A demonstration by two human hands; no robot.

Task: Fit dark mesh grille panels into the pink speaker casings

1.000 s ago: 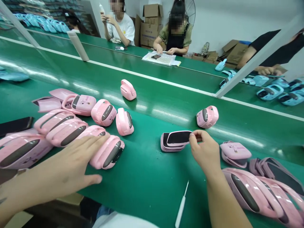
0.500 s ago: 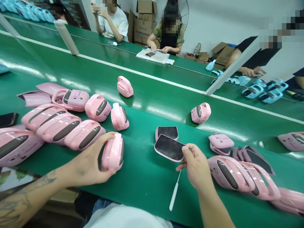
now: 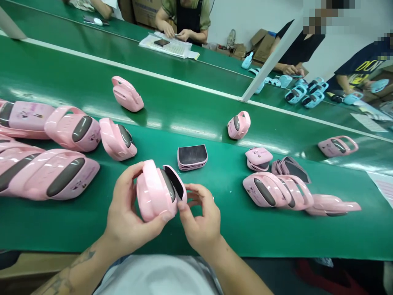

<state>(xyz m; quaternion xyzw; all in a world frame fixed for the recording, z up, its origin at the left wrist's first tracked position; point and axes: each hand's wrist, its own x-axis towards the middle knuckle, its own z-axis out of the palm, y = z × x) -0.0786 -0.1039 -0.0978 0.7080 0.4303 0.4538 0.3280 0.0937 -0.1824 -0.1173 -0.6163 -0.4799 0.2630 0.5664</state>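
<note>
My left hand (image 3: 129,213) is wrapped round a pink plastic housing (image 3: 153,190) with a looped handle and a dark oval window. Between thumb and fingers of my right hand (image 3: 201,217) is a pink curved cover panel (image 3: 181,184) with a black inner side. The panel stands at the window end of the housing, its upper edge tilted away; whether its lower edge touches is hidden by my fingers. Just beyond my right hand lies a stack of similar panels (image 3: 192,157), black side up. Another pink housing (image 3: 118,139) stands behind my left hand.
Several pink housings (image 3: 66,174) crowd the left, and more housings (image 3: 265,190) lie at right beside stacked panels (image 3: 259,157). Single housings stand along the raised green strip (image 3: 184,106). Across the bench, co-workers handle papers (image 3: 167,45) and blue housings (image 3: 296,94).
My right hand has brought the panel left to the housing's window end. The housing in my left hand has turned slightly. The view has shifted right, and the white-handled tool is now largely hidden.
</note>
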